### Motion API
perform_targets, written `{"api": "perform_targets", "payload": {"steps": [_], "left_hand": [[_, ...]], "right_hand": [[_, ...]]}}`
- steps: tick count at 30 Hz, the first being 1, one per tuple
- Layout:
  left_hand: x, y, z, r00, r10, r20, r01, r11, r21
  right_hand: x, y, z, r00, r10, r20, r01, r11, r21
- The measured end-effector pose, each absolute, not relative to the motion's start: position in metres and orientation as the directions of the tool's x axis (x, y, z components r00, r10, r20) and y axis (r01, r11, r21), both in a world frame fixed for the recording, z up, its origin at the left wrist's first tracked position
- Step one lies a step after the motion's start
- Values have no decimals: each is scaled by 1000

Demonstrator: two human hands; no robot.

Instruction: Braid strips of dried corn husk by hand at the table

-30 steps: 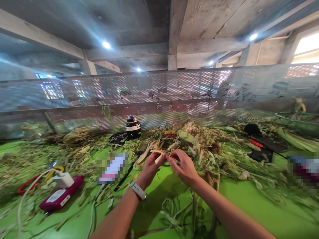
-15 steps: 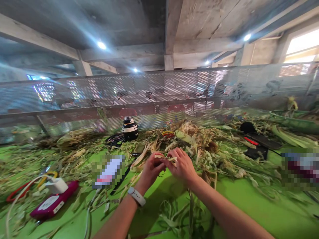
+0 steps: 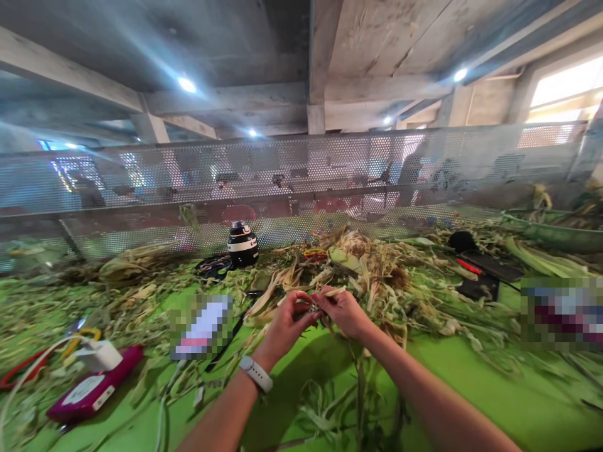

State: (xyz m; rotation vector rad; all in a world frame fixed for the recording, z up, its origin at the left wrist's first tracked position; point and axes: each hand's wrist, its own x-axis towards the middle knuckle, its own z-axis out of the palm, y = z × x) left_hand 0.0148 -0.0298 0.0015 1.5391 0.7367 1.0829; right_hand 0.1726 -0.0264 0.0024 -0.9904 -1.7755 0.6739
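Over the green tabletop my left hand [image 3: 284,324] and my right hand [image 3: 347,312] meet at the fingertips. My right hand pinches a pale strip of corn husk [image 3: 336,291], whose end sticks out above the fingers. The left thumb and fingertips close on the same small bundle, partly hidden between the hands. A white watch band [image 3: 256,374] circles my left wrist. Just beyond the hands rises a heap of dry corn husks [image 3: 353,254]. Loose green husk strips [image 3: 325,405] lie below them, near my forearms.
A black bottle [image 3: 243,247] stands behind the hands. To the left are a blurred phone [image 3: 202,328], a magenta power strip [image 3: 97,384] with a white charger [image 3: 100,356], and red-handled scissors [image 3: 23,370]. A perforated metal screen [image 3: 292,160] spans the back. A green basket [image 3: 556,229] sits far right.
The fingers have shifted: the husk strip's pale end now points up by the right hand, and the bit that stuck out over the left fingers no longer shows. The view has moved slightly.
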Motion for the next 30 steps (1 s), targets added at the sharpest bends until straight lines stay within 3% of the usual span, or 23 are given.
{"api": "perform_targets", "payload": {"steps": [6, 13, 19, 26, 30], "left_hand": [[15, -29, 3, 395, 874, 285, -126, -256, 959], [14, -27, 4, 385, 877, 287, -148, -249, 957], [10, -20, 1, 292, 924, 248, -216, -189, 958], [7, -13, -2, 235, 922, 308, -213, -261, 942], [4, -15, 0, 185, 934, 305, -128, -285, 950]], "right_hand": [[171, -31, 7, -201, 906, 373, 176, 408, -896], [176, -38, 18, -199, 867, 457, 234, 495, -837], [177, -33, 10, -250, 810, 531, 392, 586, -709], [176, -36, 8, -186, 727, 661, 688, 577, -441], [179, -36, 9, -156, 696, 701, 695, 581, -423]]}}
